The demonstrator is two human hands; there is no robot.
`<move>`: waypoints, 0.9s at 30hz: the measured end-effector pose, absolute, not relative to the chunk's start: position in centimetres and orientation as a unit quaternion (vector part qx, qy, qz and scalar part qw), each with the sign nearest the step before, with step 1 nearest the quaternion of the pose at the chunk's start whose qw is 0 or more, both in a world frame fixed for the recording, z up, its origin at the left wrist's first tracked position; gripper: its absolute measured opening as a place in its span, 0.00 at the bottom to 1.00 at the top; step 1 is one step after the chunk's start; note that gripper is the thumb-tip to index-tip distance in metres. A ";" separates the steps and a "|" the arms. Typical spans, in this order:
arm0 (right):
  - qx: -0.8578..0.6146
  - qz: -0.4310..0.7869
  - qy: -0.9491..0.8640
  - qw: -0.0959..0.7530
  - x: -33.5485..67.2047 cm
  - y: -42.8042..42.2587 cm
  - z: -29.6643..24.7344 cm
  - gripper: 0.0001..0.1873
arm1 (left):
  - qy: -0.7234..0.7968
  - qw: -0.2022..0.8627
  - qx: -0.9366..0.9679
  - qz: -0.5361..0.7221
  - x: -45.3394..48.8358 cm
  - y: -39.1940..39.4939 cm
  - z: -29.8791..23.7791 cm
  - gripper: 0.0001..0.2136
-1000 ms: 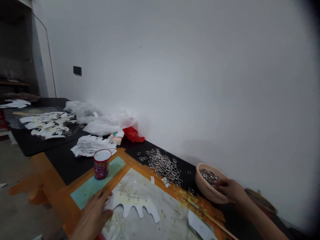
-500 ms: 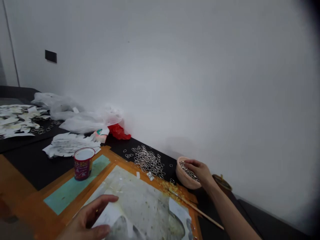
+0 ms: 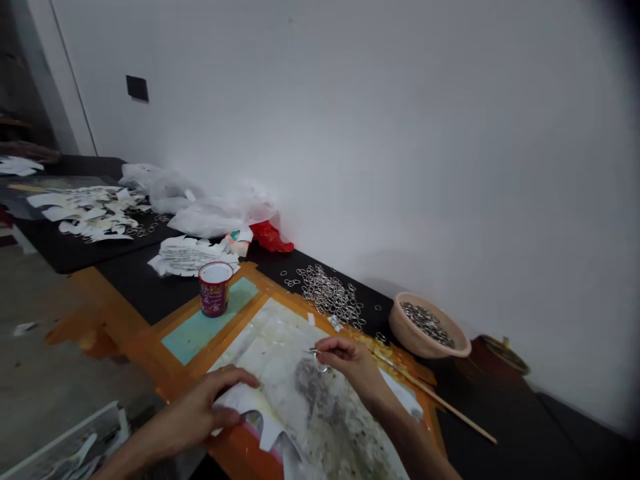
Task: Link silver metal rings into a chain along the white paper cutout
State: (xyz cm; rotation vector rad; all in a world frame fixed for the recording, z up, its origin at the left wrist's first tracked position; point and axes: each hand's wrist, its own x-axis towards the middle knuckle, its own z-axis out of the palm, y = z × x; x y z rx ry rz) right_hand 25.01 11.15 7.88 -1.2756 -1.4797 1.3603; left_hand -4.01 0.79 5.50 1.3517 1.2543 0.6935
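Note:
My right hand [image 3: 353,365] is over the middle of the stained sheet [image 3: 280,340], thumb and forefinger pinched on a silver metal ring [image 3: 321,362]. To its left, my left hand [image 3: 213,403] grips a white cut-out piece [image 3: 247,402] at the sheet's near edge, with the thumb below and the fingers over its top. The piece has curved, notched edges, and its material is unclear. A peach bowl [image 3: 420,343] full of metal rings stands beyond my right hand. A loose heap of similar rings [image 3: 333,293] lies on the black table left of the bowl.
A purple-red tin [image 3: 214,293] stands on a turquoise strip [image 3: 185,340]. A brush with a wooden handle [image 3: 450,408] lies right of the sheet. White cut pieces [image 3: 193,255], plastic bags [image 3: 210,217] and a red bag [image 3: 271,237] lie farther back. A bin [image 3: 75,440] is low at left.
My right hand has left the bowl and come over the sheet with a metal ring in its fingers. My left hand has closed on the white piece. The view has swung left.

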 end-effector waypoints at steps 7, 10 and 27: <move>-0.527 0.523 -0.525 0.416 25.9 10.2 7.4 0.17 | 0.374 0.631 0.591 0.335 -0.3 2.6 11.2 0.26; -0.552 0.504 -0.494 0.444 28.5 10.0 7.8 0.17 | 0.298 0.656 0.599 0.350 3.5 3.4 13.6 0.28; -0.608 0.457 -0.485 0.432 31.4 8.0 6.1 0.18 | 0.578 0.418 0.640 0.286 -2.8 2.2 4.5 0.24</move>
